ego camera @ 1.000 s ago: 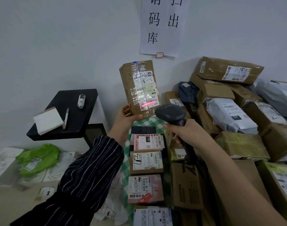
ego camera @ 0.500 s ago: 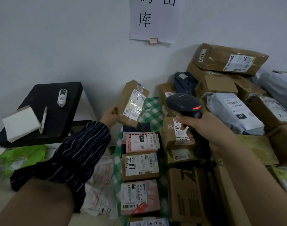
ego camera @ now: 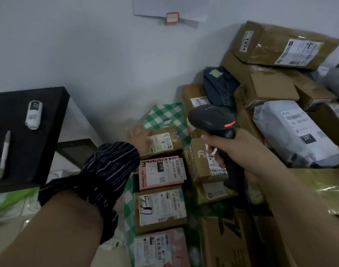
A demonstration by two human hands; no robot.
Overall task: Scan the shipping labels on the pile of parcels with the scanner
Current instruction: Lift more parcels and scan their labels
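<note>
My right hand grips a black handheld scanner with a red light on its side, held over the parcels. A small brown taped parcel with a white label lies flat at the far end of a row of labelled parcels on a green checked cloth. On its left end rests my left hand, blurred, fingers on the box. In front of it in the row are a pink parcel, a brown box and another pink parcel. The pile of parcels rises at the right.
A black side table at the left carries a white roll and a pen. White and green bags lie beneath it. A paper sheet hangs on the wall. A grey poly bag marked 231 lies in the pile.
My left hand lowered the brown parcel from in front of the scanner down to the far end of the row. The scanner's beam is off the label; the view tilted down.
</note>
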